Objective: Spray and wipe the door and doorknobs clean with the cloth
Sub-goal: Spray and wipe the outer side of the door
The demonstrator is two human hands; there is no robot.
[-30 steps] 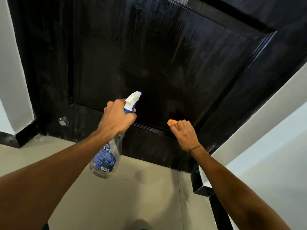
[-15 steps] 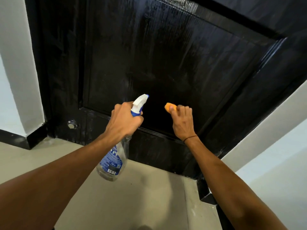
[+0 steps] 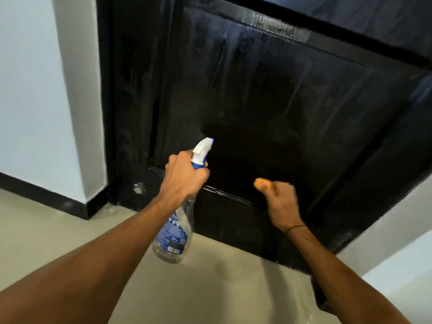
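Two hands work low on the glossy black panelled door: left hand grasps a clear spray bottle with white trigger; right hand, fingers clenched on an orange cloth, presses the panel. Risk: runoff onto the floor, leaving streaks.

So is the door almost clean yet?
Partly. The door shows wet streaks across its upper panel, so that part looks sprayed. In hand: the left hand grips the spray bottle, nozzle toward the door, and the right hand holds the orange cloth at the panel's lower edge. Left: the bottom strip below the panel, and the doorknobs, which are out of view.
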